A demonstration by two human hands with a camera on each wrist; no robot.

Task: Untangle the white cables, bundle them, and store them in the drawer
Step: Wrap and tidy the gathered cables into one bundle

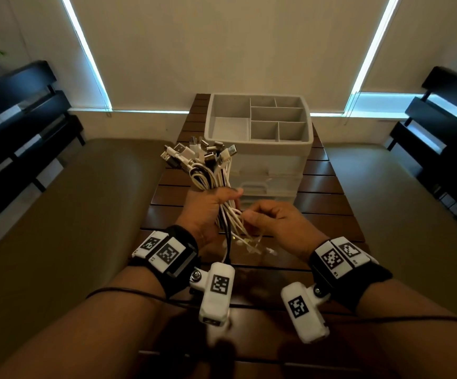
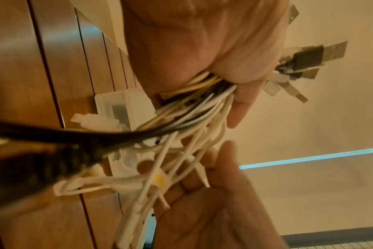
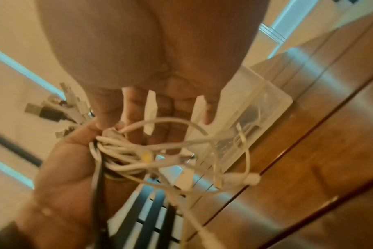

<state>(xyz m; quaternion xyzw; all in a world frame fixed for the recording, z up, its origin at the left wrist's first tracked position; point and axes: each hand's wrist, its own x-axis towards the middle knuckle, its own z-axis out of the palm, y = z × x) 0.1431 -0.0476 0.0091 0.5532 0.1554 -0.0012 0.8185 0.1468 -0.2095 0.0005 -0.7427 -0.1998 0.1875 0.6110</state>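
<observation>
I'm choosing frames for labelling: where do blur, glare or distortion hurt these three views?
Head view: sharp on the cable bundle and drawer unit, though the wide lens bends the window edges and the room is dim. Left wrist view: a black cable smears out of focus up close. Right wrist view: motion blur softens the white cables, and glare streaks the wooden table.

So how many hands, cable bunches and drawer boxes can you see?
Hands: 2, the left hand and the right hand
Cable bunch: 1
Drawer box: 1
Total: 4
</observation>
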